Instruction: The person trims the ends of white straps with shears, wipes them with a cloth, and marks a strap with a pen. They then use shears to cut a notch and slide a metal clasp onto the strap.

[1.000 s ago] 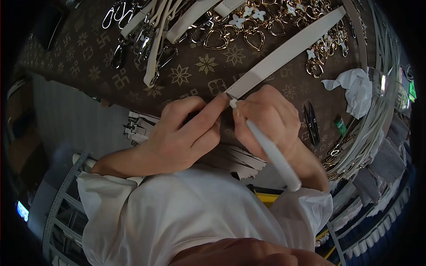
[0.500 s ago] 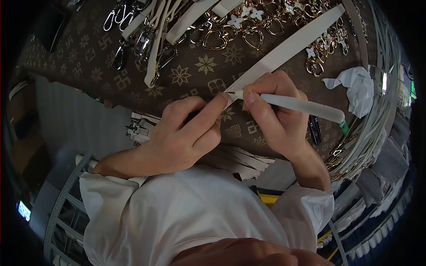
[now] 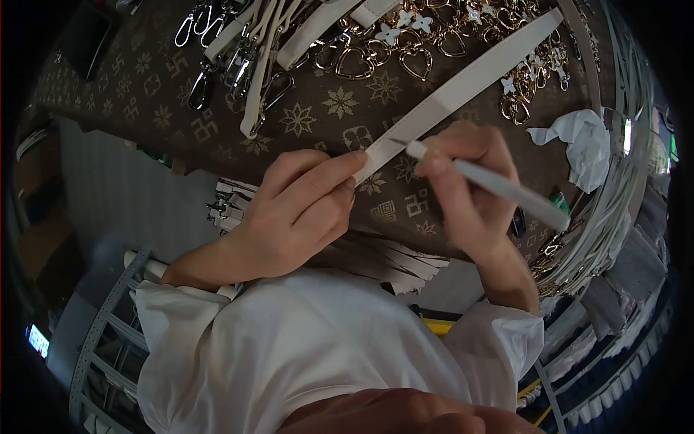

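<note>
Two hands are busy near the front edge of the brown, flower-patterned cloth-covered table (image 3: 170, 155): the left hand (image 3: 296, 206) pinches the near end of a long, flat, cream, leather-looking strap (image 3: 470, 88), and the right hand (image 3: 477, 181) pinches a smooth, white, round stick-shaped tool (image 3: 513, 194). If the left fingers slip, the thin, dark tip might scratch the strap's stitched edge; I can't tell if they touch. Bumpy gold metal clips with white flowers (image 3: 508, 86), near the far right corner, could scrape the strap too.

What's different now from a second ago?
The right hand moved rightward, swinging the back of the white pen to the right and its tip away from the left hand. Neither hand let go; the left still holds the strap. The crumpled scrap stayed put.
</note>
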A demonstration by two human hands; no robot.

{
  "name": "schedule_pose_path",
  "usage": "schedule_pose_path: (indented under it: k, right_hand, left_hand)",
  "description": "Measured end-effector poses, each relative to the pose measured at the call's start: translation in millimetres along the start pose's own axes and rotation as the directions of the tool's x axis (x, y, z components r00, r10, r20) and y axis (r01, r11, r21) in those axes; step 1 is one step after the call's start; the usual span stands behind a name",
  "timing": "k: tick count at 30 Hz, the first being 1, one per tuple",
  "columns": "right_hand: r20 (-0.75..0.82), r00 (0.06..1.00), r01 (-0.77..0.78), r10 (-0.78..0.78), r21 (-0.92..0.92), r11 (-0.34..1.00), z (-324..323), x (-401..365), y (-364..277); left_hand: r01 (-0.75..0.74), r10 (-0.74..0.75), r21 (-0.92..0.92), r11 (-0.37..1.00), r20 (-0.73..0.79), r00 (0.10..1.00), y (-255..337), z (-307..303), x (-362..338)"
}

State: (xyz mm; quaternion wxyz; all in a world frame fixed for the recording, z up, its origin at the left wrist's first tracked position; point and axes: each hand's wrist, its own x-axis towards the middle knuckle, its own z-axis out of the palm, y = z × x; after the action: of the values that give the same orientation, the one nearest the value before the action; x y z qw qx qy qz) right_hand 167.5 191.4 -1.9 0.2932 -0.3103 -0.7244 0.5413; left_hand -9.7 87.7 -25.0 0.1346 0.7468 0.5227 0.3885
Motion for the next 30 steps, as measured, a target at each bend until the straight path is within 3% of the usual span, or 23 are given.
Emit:
schedule_pose_path:
  k: [1,5,10,13,14,15,16,17,18,19,20,21,23,25,27,29,30]
  right_hand:
    - [-0.051,0.991,-0.111,0.120,0.160,0.981,-2.6,0.1,0.4]
    - [-0.160,0.969,-0.131,0.190,0.325,0.937,2.1,3.5,-5.0]
    - [-0.086,0.995,0.058,-0.058,0.001,0.998,-6.0,0.8,-6.5]
    - [-0.210,0.962,0.169,-0.172,-0.035,0.985,-8.8,-1.2,-11.9]
    - [-0.222,0.957,0.187,-0.190,-0.035,0.982,-10.3,-4.5,-15.8]
    - [-0.284,0.933,0.205,-0.222,-0.091,0.975,-12.1,-8.4,-20.5]
    - [-0.343,0.904,0.216,-0.254,-0.145,0.965,-12.2,-13.3,-25.3]
    - [-0.418,0.889,0.167,-0.185,-0.080,0.983,-8.4,-22.2,-32.0]
    - [-0.425,0.886,0.172,-0.188,-0.075,0.982,-1.2,-29.8,-35.1]
    - [-0.467,0.871,0.134,-0.154,-0.075,0.988,8.4,-38.4,-34.3]
    - [-0.507,0.854,0.096,-0.121,-0.075,0.993,16.8,-48.3,-32.8]
    - [-0.411,0.910,0.021,-0.049,-0.072,0.997,23.7,-60.7,-31.1]
    - [-0.322,0.945,0.068,-0.057,0.024,0.997,44.5,-72.5,-30.0]
    - [-0.340,0.938,0.087,-0.073,0.027,0.996,60.4,-77.0,-29.1]
    - [-0.380,0.913,0.009,0.146,0.376,0.927,68.3,-80.4,-31.4]
    - [-0.436,0.893,0.034,0.113,0.313,0.949,67.3,-78.6,-34.0]
    - [-0.437,0.879,0.015,0.192,0.426,0.904,67.5,-78.4,-35.7]
  left_hand:
    - [0.000,0.000,-0.001,1.000,0.000,1.000,0.6,0.0,0.3]
    - [0.080,-0.080,0.011,0.997,-0.005,0.997,8.6,-4.2,7.9]
    - [0.100,-0.104,0.129,0.987,0.029,0.994,13.2,-8.6,15.4]
    - [0.070,-0.073,0.200,0.977,0.007,0.997,15.3,-16.0,19.6]
    - [0.291,-0.290,-0.028,0.956,0.023,0.957,16.2,-19.4,21.8]
    - [0.489,-0.483,-0.246,0.837,0.088,0.871,18.2,-22.6,23.5]
    - [0.477,-0.471,-0.236,0.847,0.083,0.878,23.3,-25.8,23.0]
    - [0.599,-0.612,-0.501,0.624,0.164,0.774,30.5,-28.7,20.7]
    - [0.648,-0.701,-0.695,0.311,0.293,0.650,37.7,-31.5,17.7]
    - [0.650,-0.700,-0.690,0.317,0.292,0.652,44.0,-32.1,14.5]
    - [0.640,-0.687,-0.737,0.215,0.352,0.636,49.9,-31.7,11.0]
    - [0.628,-0.665,-0.771,0.107,0.414,0.622,54.3,-31.3,7.4]
    - [0.615,-0.644,-0.774,0.154,0.394,0.656,58.6,-27.0,-3.3]
    - [0.595,-0.615,-0.780,0.193,0.377,0.693,63.7,-19.8,-13.2]
    - [0.578,-0.625,-0.804,0.142,0.380,0.682,70.3,-15.8,-20.8]
    - [0.587,-0.621,-0.797,0.145,0.388,0.681,76.8,-18.1,-26.9]
    - [0.594,-0.623,-0.792,0.141,0.395,0.675,79.5,-19.6,-29.6]
